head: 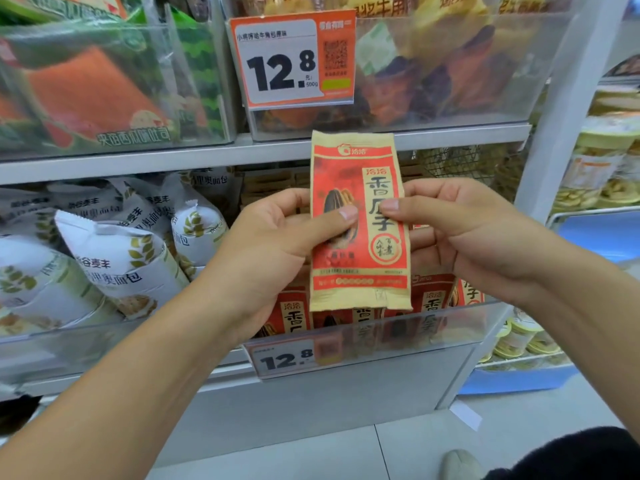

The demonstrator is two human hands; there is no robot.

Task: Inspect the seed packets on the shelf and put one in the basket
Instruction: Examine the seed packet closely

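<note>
Head view: seed packet held up in both hands before the shelf

Head camera looks at a shop shelf with one packet raised upright in front of it, face toward the camera. It is red and tan, printed with a dark sunflower seed and large characters. The left hand pinches its left edge, thumb flat across the front near the seed picture, fingers curled out of sight behind. The right hand pinches the right edge the same way, thumb tip on the front, fingers wrapped behind. The two thumbs nearly meet at the middle of the packet.

Just below and behind the held packet, more packets of the same kind stand in a clear-fronted bin on the lower shelf. A price tag reading 12.8 is clipped to the bin's front. To the left in the next bin lie white bread bags with a wheat-ear print.

On the upper shelf a larger price tag, also 12.8, hangs on a clear bin of orange and dark snack bags, blurred. Left of it sits a green and red watermelon-print bag.

At the right, another rack holds tubs with yellow contents. A shoe shows on the tiled floor at the bottom. No basket shows in this view.
</note>
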